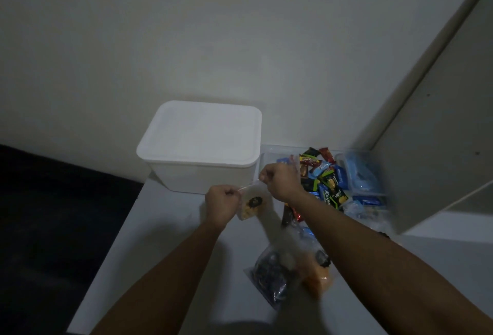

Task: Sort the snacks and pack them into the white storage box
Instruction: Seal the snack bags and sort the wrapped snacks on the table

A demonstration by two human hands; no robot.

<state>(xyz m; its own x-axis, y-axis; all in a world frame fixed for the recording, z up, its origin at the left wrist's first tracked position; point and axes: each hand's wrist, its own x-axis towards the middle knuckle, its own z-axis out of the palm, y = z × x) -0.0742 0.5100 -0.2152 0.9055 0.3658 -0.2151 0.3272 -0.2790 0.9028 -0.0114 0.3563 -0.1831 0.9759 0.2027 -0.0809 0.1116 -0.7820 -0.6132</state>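
The white storage box (198, 145) stands at the back of the white table with its lid on. In front of it a clear snack bag (253, 205) with a dark round label and pale yellow pieces hangs above the table. My left hand (222, 202) pinches its top left corner. My right hand (280, 181) pinches its top right corner. Two more clear bags lie near the front: one with dark contents (269, 278) and one with orange contents (317, 278). Several colourful wrapped snacks (324, 177) lie heaped to the right.
A clear tray (269, 151) holds the wrapped snacks beside the box. Blue packets (362, 174) lie further right in a clear container. A white cabinet panel (437, 131) rises on the right. The table (160, 228) ends at a dark drop on the left.
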